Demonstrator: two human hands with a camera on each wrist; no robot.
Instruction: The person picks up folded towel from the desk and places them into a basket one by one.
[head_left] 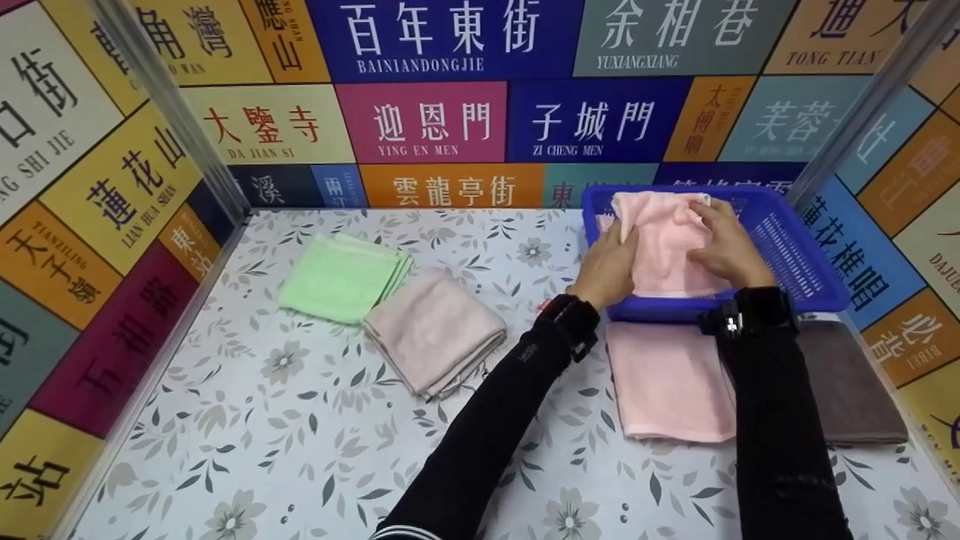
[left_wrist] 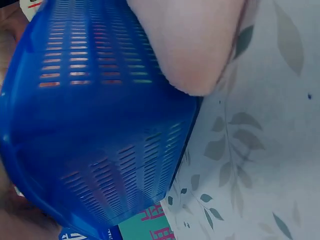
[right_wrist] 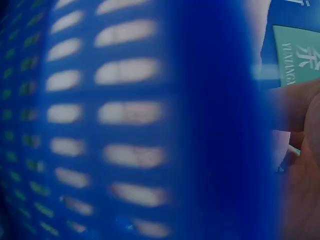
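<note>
Pink rectangular cloth towel (head_left: pixel 664 251) is over the blue slotted plastic basket (head_left: pixel 795 259), left hand (head_left: pixel 609 266) and right hand (head_left: pixel 726 244) gripping the towel's two sides (one flat pink fabric rectangle (head_left: pixel 671 386) lies just before the basket).

It's a small booth here! Sign-printed panels (head_left: pixel 431 120) wall in a leaf-patterned tabletop (head_left: pixel 559 420), posts (head_left: pixel 201 146) at the corners.

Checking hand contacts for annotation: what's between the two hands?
A pink cloth, gripped by the left hand and right hand. The head view shows it, with the blue basket beyond and below.
</note>
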